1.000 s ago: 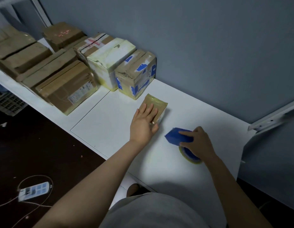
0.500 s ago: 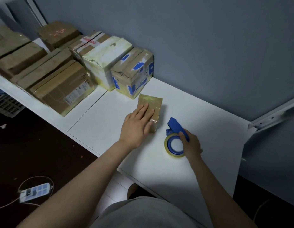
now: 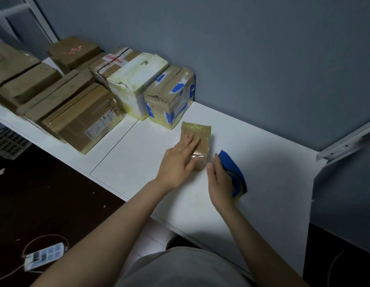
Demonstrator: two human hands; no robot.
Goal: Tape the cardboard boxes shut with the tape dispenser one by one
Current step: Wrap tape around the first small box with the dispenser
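Grey-blue wall backs a white bench (image 3: 263, 162), where a small brown box (image 3: 198, 130) wrapped in clear tape lies near the middle, just in front of a row of bigger taped boxes (image 3: 80, 119) stacked along the far left. The left hand (image 3: 179, 162) lies flat on the small box, its fingers (image 3: 190, 139) straight and pressing the top. The right hand (image 3: 219, 183) grips a blue tape dispenser (image 3: 231, 166), held on edge just right of the box's near end; whether it touches the box I cannot tell.
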